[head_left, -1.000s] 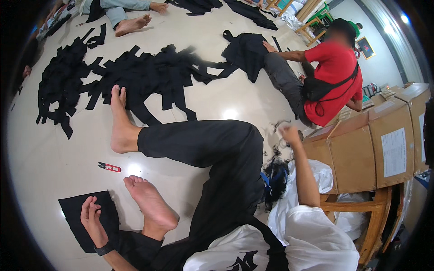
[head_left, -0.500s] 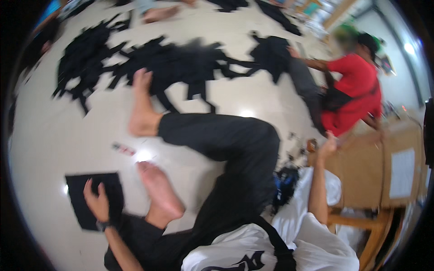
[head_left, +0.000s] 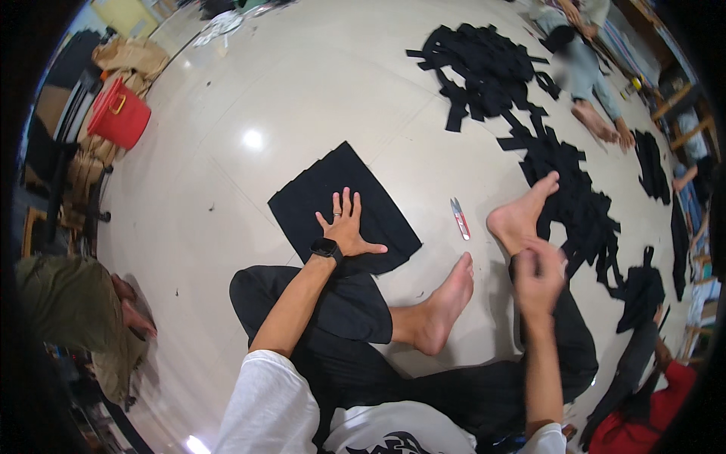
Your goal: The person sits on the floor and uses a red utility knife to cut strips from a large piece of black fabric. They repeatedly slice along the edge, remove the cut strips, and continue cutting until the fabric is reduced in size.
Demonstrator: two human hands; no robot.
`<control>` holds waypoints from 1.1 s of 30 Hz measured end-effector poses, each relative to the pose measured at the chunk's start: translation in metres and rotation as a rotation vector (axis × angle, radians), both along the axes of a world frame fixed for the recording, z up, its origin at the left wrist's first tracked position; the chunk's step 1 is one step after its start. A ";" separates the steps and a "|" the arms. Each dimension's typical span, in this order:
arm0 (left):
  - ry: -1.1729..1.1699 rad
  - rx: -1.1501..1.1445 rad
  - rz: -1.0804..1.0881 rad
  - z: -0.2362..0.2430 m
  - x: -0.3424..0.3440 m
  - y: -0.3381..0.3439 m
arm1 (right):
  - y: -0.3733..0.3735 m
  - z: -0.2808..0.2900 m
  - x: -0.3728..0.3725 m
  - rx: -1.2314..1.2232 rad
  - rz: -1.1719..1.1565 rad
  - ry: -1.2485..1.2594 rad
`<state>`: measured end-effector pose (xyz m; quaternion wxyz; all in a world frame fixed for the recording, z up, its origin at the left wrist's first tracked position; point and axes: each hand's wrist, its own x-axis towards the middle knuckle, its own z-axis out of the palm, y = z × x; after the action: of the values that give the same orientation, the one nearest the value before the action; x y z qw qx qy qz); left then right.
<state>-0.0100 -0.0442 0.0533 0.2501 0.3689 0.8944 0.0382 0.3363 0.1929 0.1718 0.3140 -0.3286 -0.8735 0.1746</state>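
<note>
My left hand (head_left: 348,227) lies flat with fingers spread on a square pile of black fabric (head_left: 367,193), which rests on the floor by my left knee. A dark watch is on that wrist. Over my right shin, near the ankle, hovers my right hand (head_left: 539,281). Its fingers look bent but are smeared by motion, so whether they hold anything does not show. Between the fabric and my right foot lies a pair of thread snips (head_left: 460,219) with red handles, touched by neither hand.
A long heap of black fabric strips (head_left: 484,72) runs across the floor beyond my right foot. Other people sit at the far right, at the lower right in a red shirt (head_left: 665,408), and at the left. A red bucket (head_left: 121,113) stands at the far left.
My view has swung to the left. My right hand has come from out at the right side to above my right shin. The left hand remains on the black fabric.
</note>
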 end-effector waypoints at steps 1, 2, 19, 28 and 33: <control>-0.005 0.024 -0.004 0.000 -0.001 -0.001 | -0.016 -0.021 -0.046 -0.097 0.123 0.070; -0.012 0.032 -0.006 -0.002 -0.002 -0.002 | -0.034 -0.041 -0.088 -0.160 0.222 -0.015; 0.070 0.133 -0.080 -0.018 -0.059 -0.008 | -0.082 -0.139 -0.235 -0.260 0.129 -0.289; 0.033 0.170 0.039 -0.017 -0.041 0.001 | -0.009 -0.130 -0.192 -0.170 0.021 -0.188; 0.067 0.299 -0.036 -0.021 -0.008 0.023 | -0.016 -0.117 -0.161 -0.344 0.131 -0.277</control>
<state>-0.0176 -0.0215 0.0320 0.1633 0.4192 0.8797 0.1540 0.1756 0.1774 0.0549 0.1184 -0.3409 -0.8851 0.2939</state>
